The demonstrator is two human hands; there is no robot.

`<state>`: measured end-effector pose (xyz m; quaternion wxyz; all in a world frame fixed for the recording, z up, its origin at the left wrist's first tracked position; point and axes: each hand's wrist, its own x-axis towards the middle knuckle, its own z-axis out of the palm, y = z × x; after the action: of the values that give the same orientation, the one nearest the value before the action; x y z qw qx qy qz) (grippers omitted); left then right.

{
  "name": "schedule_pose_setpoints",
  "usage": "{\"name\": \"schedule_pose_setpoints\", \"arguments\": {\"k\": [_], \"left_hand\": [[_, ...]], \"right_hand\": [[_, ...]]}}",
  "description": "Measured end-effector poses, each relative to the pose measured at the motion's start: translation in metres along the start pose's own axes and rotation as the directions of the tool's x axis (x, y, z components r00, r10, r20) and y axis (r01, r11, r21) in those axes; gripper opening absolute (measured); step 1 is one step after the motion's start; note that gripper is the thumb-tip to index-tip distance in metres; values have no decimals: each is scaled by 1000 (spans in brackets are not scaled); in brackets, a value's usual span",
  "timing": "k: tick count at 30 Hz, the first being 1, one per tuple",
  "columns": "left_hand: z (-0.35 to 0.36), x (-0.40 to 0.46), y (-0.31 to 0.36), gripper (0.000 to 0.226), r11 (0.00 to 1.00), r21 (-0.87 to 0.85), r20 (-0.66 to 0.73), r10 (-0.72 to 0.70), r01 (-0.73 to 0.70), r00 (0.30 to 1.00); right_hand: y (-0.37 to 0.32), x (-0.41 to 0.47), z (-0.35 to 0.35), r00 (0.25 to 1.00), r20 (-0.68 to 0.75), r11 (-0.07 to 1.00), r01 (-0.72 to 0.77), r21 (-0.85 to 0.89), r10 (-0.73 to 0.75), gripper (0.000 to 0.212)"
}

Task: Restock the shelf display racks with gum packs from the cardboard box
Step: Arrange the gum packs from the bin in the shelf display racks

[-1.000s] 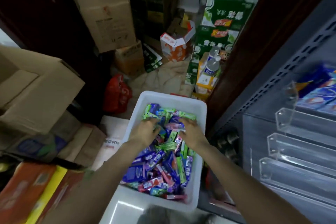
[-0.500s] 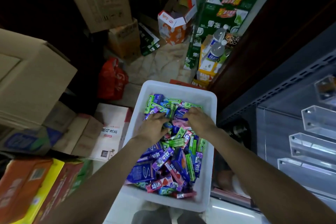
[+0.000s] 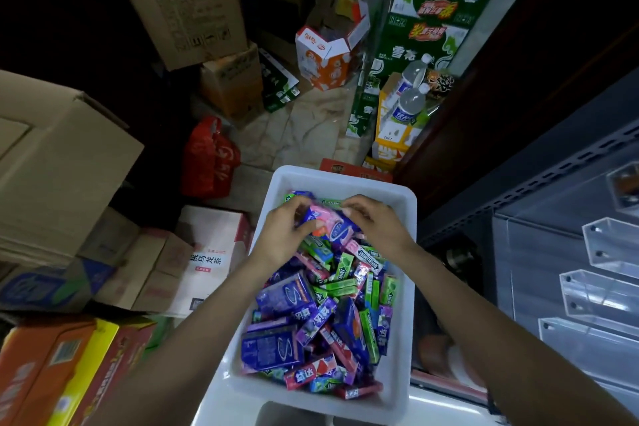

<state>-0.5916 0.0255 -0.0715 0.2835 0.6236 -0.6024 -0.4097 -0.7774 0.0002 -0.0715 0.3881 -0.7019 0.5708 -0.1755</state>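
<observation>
Marble-patterned floor (image 3: 311,135) under cardboard boxes (image 3: 231,83), a red bag (image 3: 207,159), green cartons (image 3: 446,10).

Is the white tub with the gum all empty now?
No, the white tub is heaped with gum packs in many colours.

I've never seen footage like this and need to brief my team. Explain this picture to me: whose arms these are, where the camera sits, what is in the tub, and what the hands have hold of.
There is no machine here. A person wears a wide-angle camera on the head, so you look down along their own two bare arms. The left hand and right hand reach into a white plastic tub heaped with loose gum packs in blue, purple, green and pink. Between them the hands hold a pink pack, with a few more packs bunched under the fingers. At the right stand clear display racks; the slots in view look unfilled. Cardboard boxes crowd the floor around.
</observation>
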Motion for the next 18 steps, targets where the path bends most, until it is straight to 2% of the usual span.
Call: {"name": "schedule_pose_setpoints", "arguments": {"k": [2,4,7,13,18], "left_hand": [[-5,-2,-8,25,997,-1,-98,-72,72,993],[-10,-5,-17,21,987,-57,-180,-158,150,971],[-16,-5,-29,23,979,-63,-243,-202,192,949],[-21,-3,-36,25,980,-88,-265,-194,177,944],[-22,-6,-33,23,979,-101,-251,-198,178,947]], "right_hand": [[10,10,3,995,-41,988,-95,-123,91,24],[19,19,8,977,48,934,-181,-309,206,35],[24,27,19,929,176,832,-192,-521,325,42],[27,37,36,890,163,669,-188,-719,426,34],[32,39,34,891,177,680,-178,-711,418,37]]}}
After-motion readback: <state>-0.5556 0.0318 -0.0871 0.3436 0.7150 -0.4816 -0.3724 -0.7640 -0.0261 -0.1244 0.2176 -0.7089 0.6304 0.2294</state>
